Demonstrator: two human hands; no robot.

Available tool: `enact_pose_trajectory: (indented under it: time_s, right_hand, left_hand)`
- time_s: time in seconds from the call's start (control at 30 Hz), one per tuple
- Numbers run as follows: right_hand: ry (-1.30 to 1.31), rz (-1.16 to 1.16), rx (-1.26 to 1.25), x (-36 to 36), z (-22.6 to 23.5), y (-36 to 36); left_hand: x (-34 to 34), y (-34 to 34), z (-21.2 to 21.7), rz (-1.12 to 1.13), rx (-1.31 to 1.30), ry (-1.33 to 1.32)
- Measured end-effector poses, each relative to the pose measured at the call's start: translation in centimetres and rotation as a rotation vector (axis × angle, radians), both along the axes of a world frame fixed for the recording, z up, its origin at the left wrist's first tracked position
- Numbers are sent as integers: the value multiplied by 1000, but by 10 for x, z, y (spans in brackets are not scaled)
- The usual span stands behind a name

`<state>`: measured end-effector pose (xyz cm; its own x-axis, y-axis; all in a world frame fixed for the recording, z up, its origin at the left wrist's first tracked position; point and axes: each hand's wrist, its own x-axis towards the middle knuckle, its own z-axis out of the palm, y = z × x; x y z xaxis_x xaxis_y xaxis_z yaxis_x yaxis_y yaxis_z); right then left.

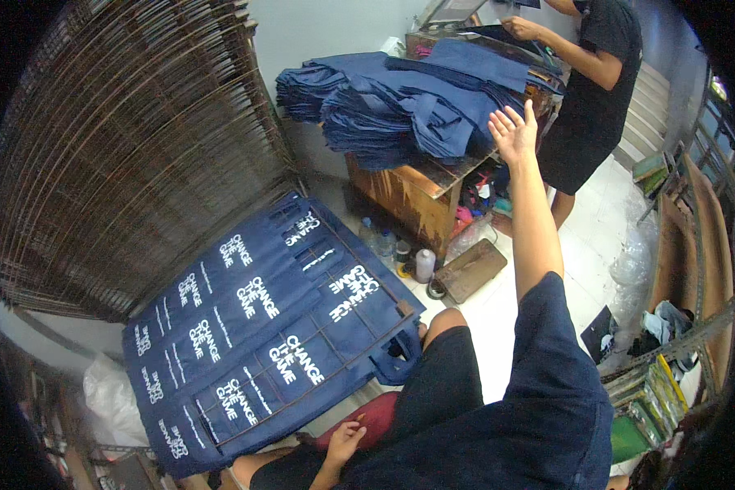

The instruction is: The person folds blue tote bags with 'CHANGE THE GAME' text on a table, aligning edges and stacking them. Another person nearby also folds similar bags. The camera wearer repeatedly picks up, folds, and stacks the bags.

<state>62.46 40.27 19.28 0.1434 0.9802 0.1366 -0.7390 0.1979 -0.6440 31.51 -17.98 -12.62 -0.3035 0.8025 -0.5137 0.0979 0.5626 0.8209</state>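
My right arm reaches far forward, and my right hand (512, 139) is open and empty, palm up with fingers apart. It is by the near right edge of a pile of navy blue fabric bags (376, 102) stacked on a worn wooden table (404, 192); whether it touches them I cannot tell. My left hand (347, 441) hangs low near my lap, fingers loosely bent and apart, nothing visible in them. Beside it lies a red surface (376, 420), perhaps a seat. To my left, printed navy bags (253, 327) lie overlapping on a wire rack (351, 237).
Many stacked wire racks (139, 139) lean at the far left. Another person (600, 90) stands beyond the table, handling dark fabric. Bottles (425, 265) and a brown tray (469, 271) are on the floor. Framed screens (661, 400) and boards (686, 237) stand at right.
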Motion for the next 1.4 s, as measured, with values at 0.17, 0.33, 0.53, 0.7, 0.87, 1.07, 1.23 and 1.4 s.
enact_pose_trajectory:
  time_s: [0.17,0.33,0.53,0.7,0.87,1.07,1.23,1.4]
  right_hand:
    - [164,75,54,-4,25,30]
    - [332,179,-23,-18,34,55]
    - [148,75,-237,-21,12,116]
    - [171,45,-192,9,7,159]
    - [253,332,316,-2,83,102]
    - [-292,41,817,1,155,-62]
    - [-94,411,627,-4,156,-245]
    - [-763,16,907,-74,85,-284]
  left_hand:
    - [-3,-2,-7,-24,10,20]
    - [-3,1,5,-68,-66,88]
    - [-10,-18,-38,-61,-41,125]
    - [-3,5,-6,-127,-50,237]
    - [8,28,23,-216,60,206]
    - [17,106,110,-240,346,-466]
    - [17,126,173,-290,392,-962]
    - [22,80,166,-219,343,-1594]
